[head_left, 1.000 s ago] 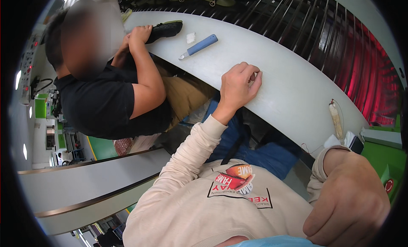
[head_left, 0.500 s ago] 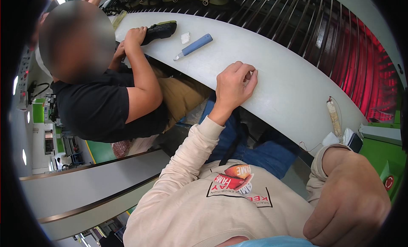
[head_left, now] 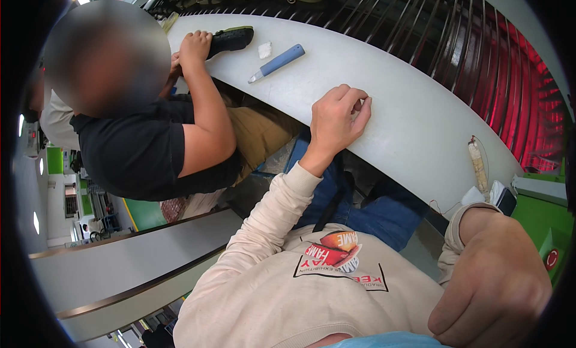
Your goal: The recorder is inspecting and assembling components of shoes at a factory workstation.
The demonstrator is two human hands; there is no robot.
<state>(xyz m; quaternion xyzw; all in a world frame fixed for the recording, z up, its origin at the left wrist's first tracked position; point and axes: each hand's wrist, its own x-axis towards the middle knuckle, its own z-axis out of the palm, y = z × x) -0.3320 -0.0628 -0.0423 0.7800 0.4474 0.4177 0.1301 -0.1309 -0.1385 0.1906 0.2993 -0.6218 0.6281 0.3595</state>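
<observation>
Blue-handled tool (head_left: pixel 277 62) is lying on the white bench (head_left: pixel 420 132), its pale tip pointing toward the near edge, and a small white scrap (head_left: pixel 264 49) is lying just beside it. I am watching the left hand (head_left: pixel 341 117) at the same bench, near the tool but not touching it. Its fingers are curling loosely, leaving a gap before the thumb; I am seeing nothing held there, yet I cannot tell for certain. The right hand (head_left: pixel 492 282) is curling close to my view, its fingertips hiding, so its grip I cannot tell. Since one second ago, tool and hands are keeping their places; only the co-worker's head (head_left: pixel 108 57) is shifting. I am judging that the handling is pausing.
</observation>
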